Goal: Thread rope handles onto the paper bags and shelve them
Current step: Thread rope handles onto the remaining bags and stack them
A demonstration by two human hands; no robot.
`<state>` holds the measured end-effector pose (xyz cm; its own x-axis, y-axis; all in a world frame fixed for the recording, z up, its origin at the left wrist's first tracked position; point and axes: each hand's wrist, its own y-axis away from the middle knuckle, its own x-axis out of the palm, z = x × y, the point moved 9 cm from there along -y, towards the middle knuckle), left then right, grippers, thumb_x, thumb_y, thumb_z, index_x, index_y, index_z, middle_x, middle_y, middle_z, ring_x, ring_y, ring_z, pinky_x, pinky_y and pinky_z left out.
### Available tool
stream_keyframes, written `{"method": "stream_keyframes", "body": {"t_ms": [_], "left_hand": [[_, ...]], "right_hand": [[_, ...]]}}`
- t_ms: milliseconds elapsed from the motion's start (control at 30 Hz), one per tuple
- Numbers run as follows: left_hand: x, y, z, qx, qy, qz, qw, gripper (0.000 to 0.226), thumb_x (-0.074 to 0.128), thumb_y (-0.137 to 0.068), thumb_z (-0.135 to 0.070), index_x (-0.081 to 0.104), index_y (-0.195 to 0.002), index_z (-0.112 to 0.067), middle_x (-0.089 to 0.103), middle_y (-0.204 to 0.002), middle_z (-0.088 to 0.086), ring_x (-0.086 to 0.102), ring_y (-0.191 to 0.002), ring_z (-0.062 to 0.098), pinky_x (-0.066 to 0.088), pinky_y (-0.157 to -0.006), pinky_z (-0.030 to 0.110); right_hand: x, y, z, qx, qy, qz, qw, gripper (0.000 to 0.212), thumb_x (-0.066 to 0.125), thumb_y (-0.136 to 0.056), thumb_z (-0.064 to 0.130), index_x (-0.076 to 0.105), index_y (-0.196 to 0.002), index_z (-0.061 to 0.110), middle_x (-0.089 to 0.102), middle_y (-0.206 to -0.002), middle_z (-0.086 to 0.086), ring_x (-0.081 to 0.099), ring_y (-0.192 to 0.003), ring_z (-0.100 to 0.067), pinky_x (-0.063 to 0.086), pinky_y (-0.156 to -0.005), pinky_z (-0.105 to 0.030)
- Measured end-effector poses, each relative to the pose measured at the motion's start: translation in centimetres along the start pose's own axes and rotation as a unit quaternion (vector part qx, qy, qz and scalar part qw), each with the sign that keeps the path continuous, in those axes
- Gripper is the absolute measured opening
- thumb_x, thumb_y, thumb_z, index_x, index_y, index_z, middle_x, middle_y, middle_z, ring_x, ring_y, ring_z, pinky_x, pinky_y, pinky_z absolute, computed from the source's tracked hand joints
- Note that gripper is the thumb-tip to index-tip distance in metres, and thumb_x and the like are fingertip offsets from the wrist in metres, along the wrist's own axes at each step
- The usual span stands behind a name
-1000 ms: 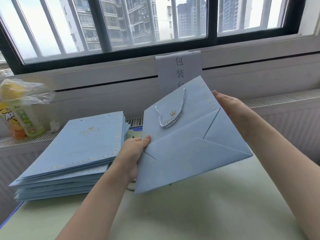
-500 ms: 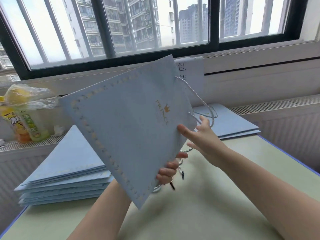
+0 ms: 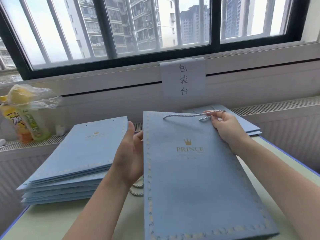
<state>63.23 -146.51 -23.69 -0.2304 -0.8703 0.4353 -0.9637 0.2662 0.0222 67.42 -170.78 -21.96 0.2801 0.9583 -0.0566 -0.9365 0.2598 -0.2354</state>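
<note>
1. Since the earlier frame, the PRINCE paper bag has swung from tilted to logo-up over the counter.
2. Right hand pinches the rope handle at the bag's far edge; left hand, fingers straight, steadies its left edge.
3. The bag's long axis runs away from the person; finished bags lie just beyond the right grip.

A flat paper bag fills the lower centre and right of the frame, lying over the desk. Its rope handle runs along its top edge. The left hand sits against the bag's left edge, mid-frame; the right hand is at the bag's upper right corner, pinching the handle. Left of the bag, a stack of bags rests on the desk. Loose rope lies between stack and bag, below the left hand. Behind the right hand, a smaller pile lies at the desk's far right. A paper sign hangs on the wall above, under the window. Bottles stand on the ledge at the left edge.
</note>
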Motion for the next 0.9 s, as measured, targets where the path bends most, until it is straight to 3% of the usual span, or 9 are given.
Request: {"method": "stream_keyframes", "body": {"t_ms": [100,233,333,400,500,567,667,733,900], "left_hand": [[0.3,0.1,-0.1,0.012,-0.039,-0.012,0.999,0.049,0.040,-0.097,-0.043,0.064,-0.114,-0.005,0.073,-0.099,0.013,0.071,-0.083,0.026,0.058,-0.060,0.034],[-1.7,-0.1,-0.1,0.047,-0.111,-0.110,0.987,0.026,0.053,-0.094,-0.010,0.058,-0.116,0.003,0.073,-0.084,0.013,0.071,-0.066,0.025,0.055,-0.050,0.032],[-2.3,0.2,-1.0,0.093,-0.107,-0.150,0.978,0.018,0.051,-0.095,-0.008,0.061,-0.108,-0.002,0.072,-0.084,0.012,0.070,-0.064,0.023,0.055,-0.050,0.031],[-2.5,0.4,-1.6,0.133,-0.091,-0.173,0.972,0.016,0.049,-0.096,-0.007,0.061,-0.106,-0.005,0.071,-0.086,0.011,0.069,-0.065,0.022,0.055,-0.051,0.031],[-3.2,0.7,-2.0,0.169,-0.078,-0.207,0.961,0.014,0.049,-0.096,-0.007,0.060,-0.104,-0.007,0.069,-0.088,0.011,0.067,-0.068,0.023,0.057,-0.056,0.034],[-3.8,0.8,-2.2,0.177,-0.065,-0.228,0.955,0.010,0.050,-0.096,-0.009,0.059,-0.100,-0.009,0.068,-0.088,0.010,0.066,-0.071,0.024,0.057,-0.060,0.035],[-4.0,1.0,-2.3,0.177,-0.038,-0.235,0.955,0.008,0.050,-0.096,-0.010,0.058,-0.098,-0.010,0.067,-0.086,0.008,0.065,-0.068,0.022,0.057,-0.056,0.032],[-3.8,0.9,-2.2,0.162,-0.022,-0.225,0.960,0.010,0.050,-0.096,-0.008,0.059,-0.100,-0.009,0.067,-0.084,0.008,0.065,-0.065,0.021,0.056,-0.052,0.031],[-2.4,0.5,-1.9,0.098,-0.042,-0.146,0.984,0.021,0.048,-0.089,-0.004,0.061,-0.102,-0.012,0.067,-0.084,0.008,0.064,-0.067,0.024,0.054,-0.056,0.032]], "right_hand": [[0.4,-0.1,1.1,-0.088,0.147,-0.019,0.985,0.030,0.043,-0.097,0.007,0.068,-0.105,0.022,0.061,-0.080,-0.001,0.049,-0.060,-0.008,0.038,-0.059,-0.018],[2.6,2.1,4.0,-0.257,0.267,-0.037,0.928,0.035,0.047,-0.087,-0.008,0.066,-0.111,0.008,0.055,-0.114,-0.003,0.051,-0.106,-0.013,0.030,-0.085,-0.008],[5.4,4.0,5.2,-0.291,0.217,0.081,0.928,0.037,0.042,-0.086,-0.012,0.070,-0.095,0.010,0.065,-0.095,0.006,0.059,-0.089,-0.002,0.038,-0.078,-0.004],[7.5,5.7,5.7,-0.339,0.256,0.149,0.893,0.038,0.041,-0.083,-0.007,0.072,-0.087,0.013,0.062,-0.084,0.016,0.056,-0.077,0.005,0.040,-0.070,-0.008],[9.2,7.6,6.0,-0.397,0.330,0.176,0.838,0.036,0.039,-0.076,0.007,0.072,-0.082,0.019,0.051,-0.075,0.022,0.046,-0.063,0.002,0.036,-0.060,-0.017],[9.1,8.2,6.5,-0.407,0.313,0.177,0.840,0.032,0.040,-0.075,0.009,0.069,-0.076,0.021,0.057,-0.077,0.018,0.051,-0.062,0.001,0.042,-0.058,-0.025],[7.9,8.1,7.4,-0.415,0.237,0.134,0.868,0.023,0.042,-0.074,0.002,0.056,-0.077,0.019,0.059,-0.101,0.007,0.060,-0.079,-0.023,0.048,-0.059,-0.042],[6.0,7.1,8.0,-0.405,0.205,0.041,0.890,0.024,0.040,-0.075,-0.004,0.053,-0.082,0.015,0.052,-0.106,0.004,0.056,-0.085,-0.023,0.049,-0.060,-0.045],[0.7,3.2,7.7,-0.314,0.226,-0.115,0.915,0.023,0.045,-0.087,0.008,0.060,-0.105,0.008,0.051,-0.111,-0.004,0.048,-0.110,-0.022,0.040,-0.095,-0.033]]}}
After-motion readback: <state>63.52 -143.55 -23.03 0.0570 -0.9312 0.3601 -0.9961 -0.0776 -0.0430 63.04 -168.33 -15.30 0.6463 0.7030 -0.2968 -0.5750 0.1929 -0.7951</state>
